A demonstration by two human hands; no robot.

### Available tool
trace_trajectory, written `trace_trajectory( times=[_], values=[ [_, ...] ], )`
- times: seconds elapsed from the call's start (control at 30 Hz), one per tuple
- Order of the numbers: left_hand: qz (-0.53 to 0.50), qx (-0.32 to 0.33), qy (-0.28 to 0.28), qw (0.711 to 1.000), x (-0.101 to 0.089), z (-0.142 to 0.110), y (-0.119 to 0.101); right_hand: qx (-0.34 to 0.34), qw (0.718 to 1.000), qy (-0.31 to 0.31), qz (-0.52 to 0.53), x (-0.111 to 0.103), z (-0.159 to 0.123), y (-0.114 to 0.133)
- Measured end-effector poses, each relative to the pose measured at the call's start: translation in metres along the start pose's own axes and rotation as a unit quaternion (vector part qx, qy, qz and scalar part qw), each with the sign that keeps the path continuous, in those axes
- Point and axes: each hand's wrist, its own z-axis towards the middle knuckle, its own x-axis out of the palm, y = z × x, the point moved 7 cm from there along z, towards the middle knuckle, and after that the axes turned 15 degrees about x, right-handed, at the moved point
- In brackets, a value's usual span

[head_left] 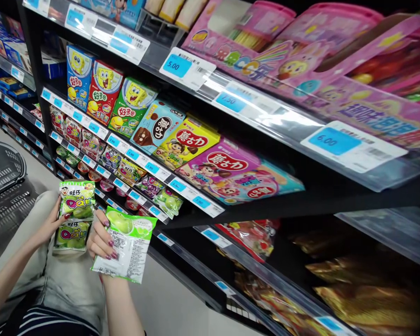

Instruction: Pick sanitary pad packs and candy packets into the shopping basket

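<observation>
dark shelving unit (318, 198), running obliquely across the view, stocked with packaged sweets and snacks. pale trousers (73, 284) of the seated or crouching person fill the lower left, with a grey slatted shopping basket (0, 163) on the floor beyond them. pink packages (266, 60) occupy the upper shelf; gold wrappers (367, 298), blurred, lie at lower right. a row of cartons (184, 140), among them blue, red, green, yellow and pink ones, leans on the middle shelf, above a line of small sweet bags (128, 172). the right hand (101, 238) grips a green-and-white packet (133, 247) by its left side, fingers bent over the printed back, the packet tilted and held clear of the shelves above the lap. just beside it, the left hand (51, 226) is closed on the left edge of two green packets (77, 198), one above the other, fronts showing; whether they are joined cannot be told. white-and-blue price tags (187, 67) line the shelf edges. smallest are the dark red nails (111, 243), seen on both hands.
</observation>
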Motion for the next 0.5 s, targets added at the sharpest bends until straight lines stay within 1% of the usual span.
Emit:
trace_trajectory(
  times=[0.13, 0.23, 0.5],
  values=[
    [-0.001, -0.008, 0.003, 1.0, 0.0, -0.001, -0.001, 0.0, 1.0, 0.001, -0.001, 0.003, 0.001, 0.001],
    [-0.005, -0.011, -0.004, 1.0, -0.001, -0.001, -0.002, -0.003, 1.0, -0.009, -0.008, 0.009, 0.002, 0.003],
    [-0.005, -0.003, -0.016, 1.0, -0.002, 0.0, 0.001, -0.023, 0.993, -0.103, -0.045, 0.029, 0.002, 0.015]
  ],
)
